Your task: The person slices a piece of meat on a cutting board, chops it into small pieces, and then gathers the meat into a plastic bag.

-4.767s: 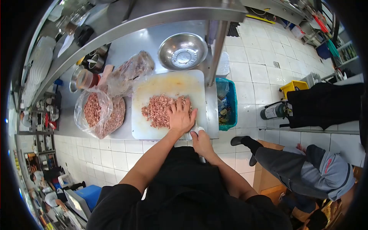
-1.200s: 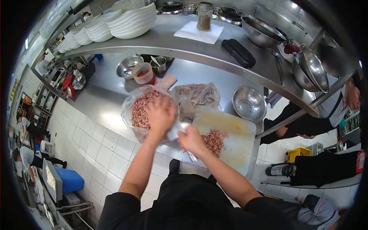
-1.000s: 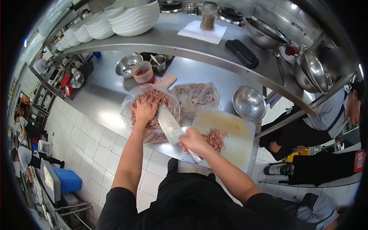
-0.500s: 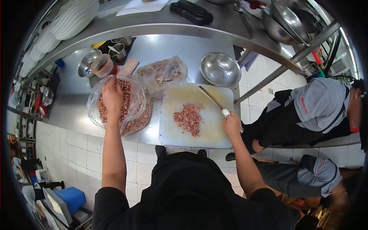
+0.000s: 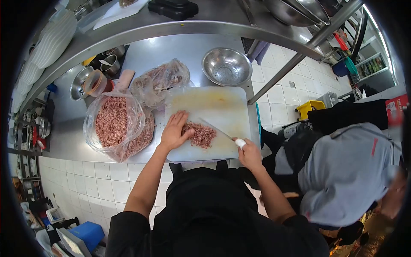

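My left hand lies with fingers extended at the left edge of a pile of chopped meat on the white cutting board. Closed around the white handle of a knife is my right hand; the blade points up and left, at the pile's upper right side. Left of the board, an open plastic bag holds more chopped meat. A second bag with meat in it rests behind, against the board's upper left corner.
A steel bowl stands behind the board. A plastic tub, small steel pots and another bowl sit at the back left. A metal shelf edge crosses above. A person in grey is close on the right.
My left hand has moved right, from the open meat bag to the pile on the board. The knife has come down to the pile. The person in grey is closer.
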Available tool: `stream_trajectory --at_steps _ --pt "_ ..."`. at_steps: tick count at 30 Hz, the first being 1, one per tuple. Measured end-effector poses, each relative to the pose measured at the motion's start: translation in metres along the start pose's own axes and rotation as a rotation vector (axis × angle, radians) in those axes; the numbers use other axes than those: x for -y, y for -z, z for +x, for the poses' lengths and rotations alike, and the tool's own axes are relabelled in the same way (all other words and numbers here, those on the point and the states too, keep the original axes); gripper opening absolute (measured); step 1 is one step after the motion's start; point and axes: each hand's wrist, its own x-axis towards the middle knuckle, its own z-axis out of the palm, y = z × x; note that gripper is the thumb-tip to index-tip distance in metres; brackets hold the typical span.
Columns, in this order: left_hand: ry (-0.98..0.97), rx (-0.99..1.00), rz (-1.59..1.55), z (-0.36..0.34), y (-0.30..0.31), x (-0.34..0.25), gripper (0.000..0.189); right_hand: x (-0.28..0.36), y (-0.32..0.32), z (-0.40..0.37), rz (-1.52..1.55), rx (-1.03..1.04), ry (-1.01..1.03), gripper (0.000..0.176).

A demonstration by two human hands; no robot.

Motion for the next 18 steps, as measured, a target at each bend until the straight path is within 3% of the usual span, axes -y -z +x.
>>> stream_trajectory --at_steps 2,4,6,8,13,16,18 --pt "-0.066 0.242 0.019 -0.007 0.007 -0.015 0.103 0.005 -0.004 -0.027 0.135 -0.053 -0.124 0.043" --pt "-0.154 0.263 0.081 -0.012 0.003 -0.036 0.106 0.018 -0.007 -0.045 0.474 -0.198 -0.372 0.037" --pt "-0.249 0.287 0.143 -0.012 -0.007 -0.059 0.109 0.021 -0.027 -0.064 0.568 -0.275 -0.394 0.035" --pt "-0.221 0.251 0.187 -0.009 -0.018 -0.077 0.107 0.032 -0.029 -0.076 1.114 -0.243 -0.686 0.040" --pt "-0.170 0.212 0.184 0.005 -0.057 -0.102 0.094 0.031 -0.038 -0.097 1.060 -0.201 -0.945 0.018" --pt "-0.126 0.148 0.164 0.011 -0.073 -0.123 0.085 0.051 -0.053 -0.081 1.043 -0.198 -0.913 0.013" --pt "-0.116 0.071 0.145 0.015 -0.080 -0.133 0.079 0.042 -0.107 -0.076 0.807 -0.285 -0.698 0.015"
